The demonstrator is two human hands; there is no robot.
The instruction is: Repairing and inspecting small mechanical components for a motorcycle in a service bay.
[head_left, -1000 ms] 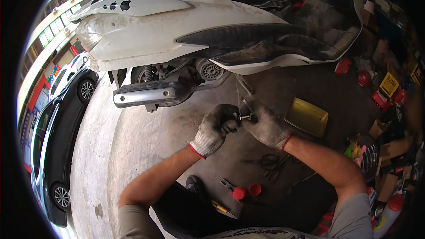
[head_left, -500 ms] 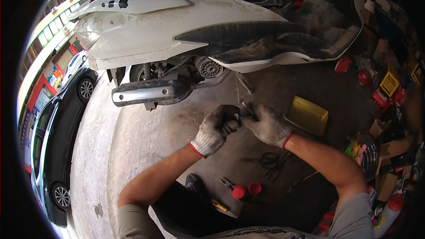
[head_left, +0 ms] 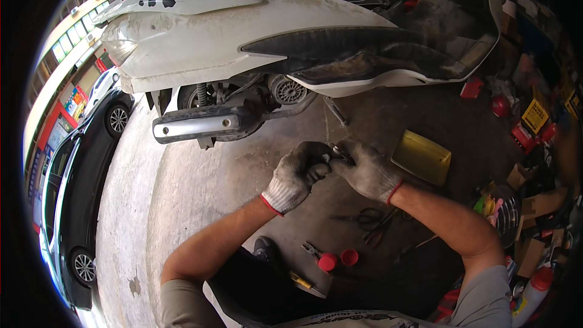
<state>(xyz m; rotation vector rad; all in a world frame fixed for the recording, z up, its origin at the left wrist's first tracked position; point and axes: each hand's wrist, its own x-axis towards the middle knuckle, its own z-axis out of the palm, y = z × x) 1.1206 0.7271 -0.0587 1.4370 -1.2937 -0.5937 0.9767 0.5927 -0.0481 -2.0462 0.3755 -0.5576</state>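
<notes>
Both my hands wear dirty white knit gloves with red cuff edges and meet in front of me, above the floor. My left hand [head_left: 299, 173] is closed, its thumb and fingers pinching a small pale thing too tiny to name. Against it, my right hand [head_left: 366, 170] is closed round a small dark and shiny metal piece [head_left: 341, 152] whose kind I cannot make out. Beyond the hands stands a white and black scooter [head_left: 243, 36], its silver and black muffler [head_left: 200, 129] facing me. A thin pale strand seems to run up from the fingers toward the scooter's stand [head_left: 335, 111].
Right of my hands lies a yellow tray [head_left: 422, 158]. Scissors [head_left: 367, 218], pliers [head_left: 375, 237], another pair of pliers [head_left: 311, 249], red round caps [head_left: 349, 257] and a yellow-handled tool [head_left: 300, 280] lie near my feet. Boxes and bottles crowd the right; a dark car [head_left: 85, 200] is parked left.
My right fingers have shifted slightly, and the shiny metal piece shows more between them. My left hand stays nearly where it was.
</notes>
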